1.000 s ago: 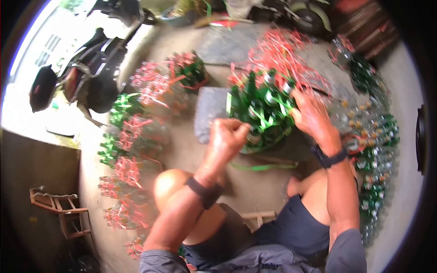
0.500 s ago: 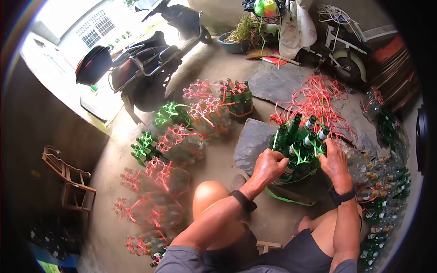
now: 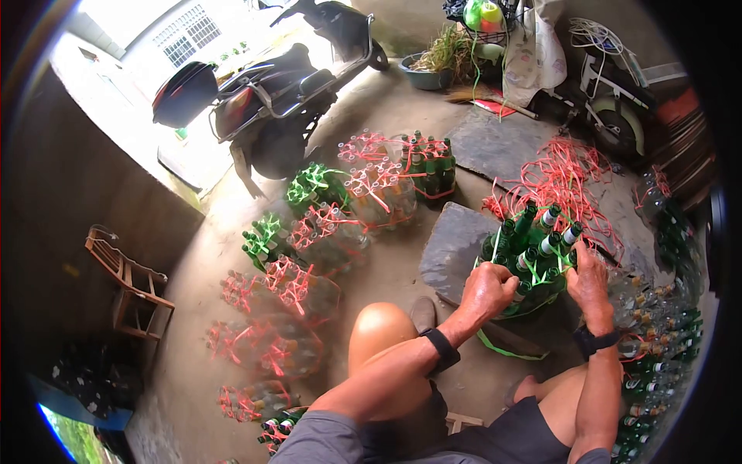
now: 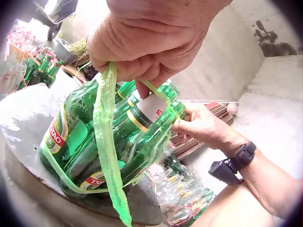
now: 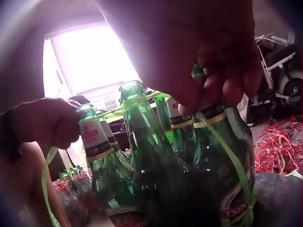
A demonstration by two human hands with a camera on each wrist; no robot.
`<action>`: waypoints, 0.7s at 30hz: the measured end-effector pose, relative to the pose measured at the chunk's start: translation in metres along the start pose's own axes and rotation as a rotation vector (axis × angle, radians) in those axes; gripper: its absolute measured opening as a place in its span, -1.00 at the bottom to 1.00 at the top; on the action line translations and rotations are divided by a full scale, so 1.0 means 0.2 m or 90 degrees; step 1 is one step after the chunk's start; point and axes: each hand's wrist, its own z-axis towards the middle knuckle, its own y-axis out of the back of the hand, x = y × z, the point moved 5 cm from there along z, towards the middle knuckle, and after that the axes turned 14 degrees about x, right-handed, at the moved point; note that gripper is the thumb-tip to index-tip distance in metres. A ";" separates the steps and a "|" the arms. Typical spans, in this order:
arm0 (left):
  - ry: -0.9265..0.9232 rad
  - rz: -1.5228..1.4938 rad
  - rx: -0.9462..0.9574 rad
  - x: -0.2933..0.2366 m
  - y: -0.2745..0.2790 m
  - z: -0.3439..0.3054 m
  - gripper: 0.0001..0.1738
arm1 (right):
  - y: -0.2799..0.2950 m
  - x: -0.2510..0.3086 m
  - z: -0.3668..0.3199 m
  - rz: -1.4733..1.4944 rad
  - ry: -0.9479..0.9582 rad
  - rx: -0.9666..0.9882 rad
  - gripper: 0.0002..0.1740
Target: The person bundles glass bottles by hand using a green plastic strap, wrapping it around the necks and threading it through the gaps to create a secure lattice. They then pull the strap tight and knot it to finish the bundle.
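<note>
A round bundle of green beer bottles (image 3: 528, 224) stands upright on a grey slab (image 4: 28, 118). Light green plastic strap (image 4: 108, 142) runs round the bottles' sides and across their necks. My left hand (image 3: 488, 292) grips the strap at the near left of the bundle, its fingers curled, and a loose length hangs below. On the far side of the bottlenecks, my right hand (image 3: 589, 282) pinches the strap by a bottle's neck; in the right wrist view the strap slants down from under its fingers. Between the hands, strap crosses against an open bottle mouth (image 5: 132, 87).
Strapped bundles of clear and green bottles (image 3: 309, 220) line the floor on the left. Red strap (image 3: 560, 182) lies heaped beyond the slab. Many loose bottles (image 3: 649, 332) stand along the right wall. A scooter (image 3: 270, 100) and a wooden chair (image 3: 131, 282) are farther off.
The head view has swung, so the scene sits farther right and lower. Both hands have come closer to the bundle's top; over the last half second they barely move against the bottles.
</note>
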 end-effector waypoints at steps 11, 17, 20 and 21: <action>-0.072 -0.061 -0.032 0.02 -0.04 -0.03 -0.74 | -0.04 -0.05 0.00 -0.008 0.084 -0.080 -0.31; -0.077 -0.087 -0.022 0.03 -0.07 -0.08 -0.77 | 0.08 0.06 0.01 0.012 -0.026 0.030 -0.55; -0.063 -0.046 -0.016 -0.02 -0.05 -0.11 -0.79 | 0.09 0.06 0.01 0.033 -0.023 0.014 -0.58; -0.070 -0.050 -0.033 -0.03 -0.06 -0.12 -0.79 | 0.09 0.07 0.01 0.027 -0.030 0.026 -0.56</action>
